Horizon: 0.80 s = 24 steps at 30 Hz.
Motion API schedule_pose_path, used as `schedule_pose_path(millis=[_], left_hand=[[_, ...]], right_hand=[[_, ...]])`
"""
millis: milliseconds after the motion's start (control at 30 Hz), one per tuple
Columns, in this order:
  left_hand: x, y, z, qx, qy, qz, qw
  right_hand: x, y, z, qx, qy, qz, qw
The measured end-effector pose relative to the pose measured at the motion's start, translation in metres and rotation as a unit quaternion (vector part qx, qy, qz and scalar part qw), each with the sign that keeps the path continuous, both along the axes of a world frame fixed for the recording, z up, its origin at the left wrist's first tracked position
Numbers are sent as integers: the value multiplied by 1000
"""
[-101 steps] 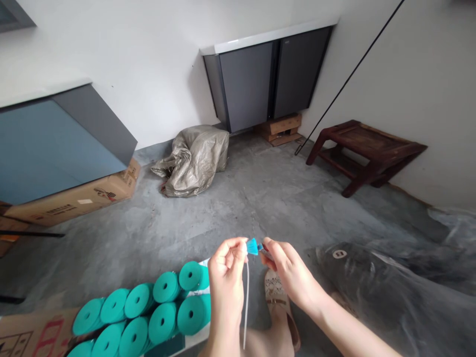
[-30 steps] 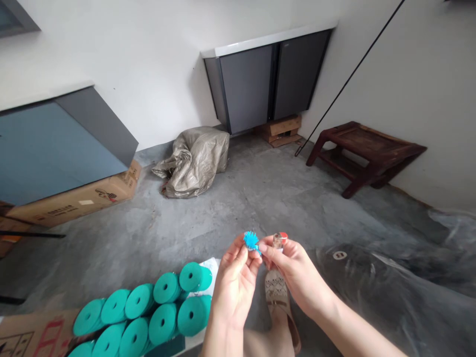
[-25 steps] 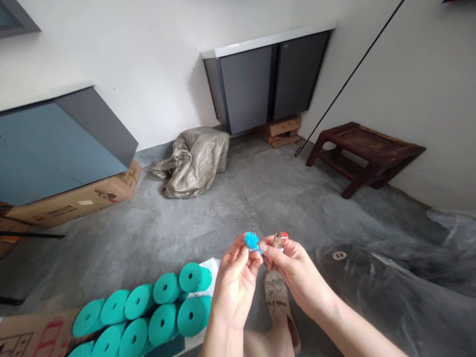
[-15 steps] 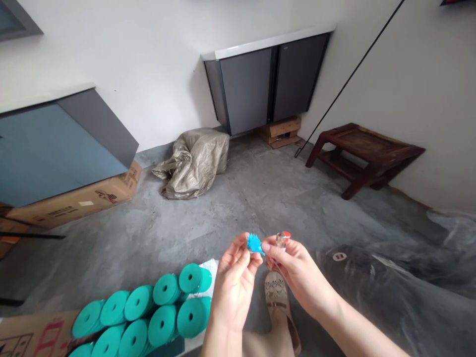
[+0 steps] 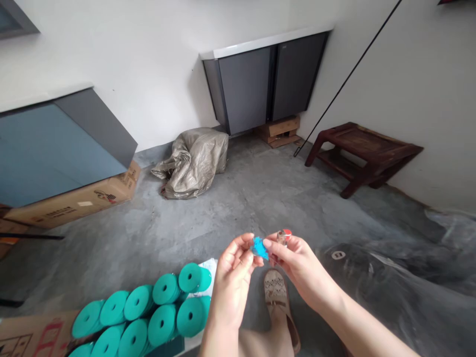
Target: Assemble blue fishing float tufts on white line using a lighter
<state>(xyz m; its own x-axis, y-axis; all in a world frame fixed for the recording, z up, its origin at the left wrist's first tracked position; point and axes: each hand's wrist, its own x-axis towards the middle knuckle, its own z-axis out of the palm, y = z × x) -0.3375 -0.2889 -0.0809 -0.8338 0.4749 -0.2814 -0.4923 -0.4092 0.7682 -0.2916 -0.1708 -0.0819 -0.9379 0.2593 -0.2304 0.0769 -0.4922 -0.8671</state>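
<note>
Left hand (image 5: 233,270): fingers pinched together on a blue tuft (image 5: 260,249), which sat between both hands and looked light, soft, best gripped near its base. Right hand (image 5: 298,262): fingers curled around a small red-topped item (image 5: 285,234), thumb touched the tuft.

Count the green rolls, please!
10 rolls show: five in the far row, five in the near row, left of the left hand. More may be hidden or out of frame.

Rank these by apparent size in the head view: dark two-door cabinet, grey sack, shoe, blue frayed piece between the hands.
Dark two-door cabinet
Grey sack
Shoe
Blue frayed piece, partly hidden but plainly smallest
</note>
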Motion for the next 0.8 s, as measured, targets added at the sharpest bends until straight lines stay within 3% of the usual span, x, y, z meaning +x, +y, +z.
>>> schedule_pose_path(millis=[333, 533, 733, 800], left_hand=[[-2, -2, -1, 43, -57, 0, 997], [-2, -1, -2, 2, -30, 10, 999], [-2, -1, -3, -22, -11, 9, 1000], [-1, -1, -3, -31, -1, 7, 1000]], right_hand=[[-2, 0, 2, 25, 5, -15, 1000], [0, 4, 6, 78, 12, -53, 995], [1, 3, 5, 68, 1, -26, 997], [2, 2, 3, 99, -2, -27, 995]])
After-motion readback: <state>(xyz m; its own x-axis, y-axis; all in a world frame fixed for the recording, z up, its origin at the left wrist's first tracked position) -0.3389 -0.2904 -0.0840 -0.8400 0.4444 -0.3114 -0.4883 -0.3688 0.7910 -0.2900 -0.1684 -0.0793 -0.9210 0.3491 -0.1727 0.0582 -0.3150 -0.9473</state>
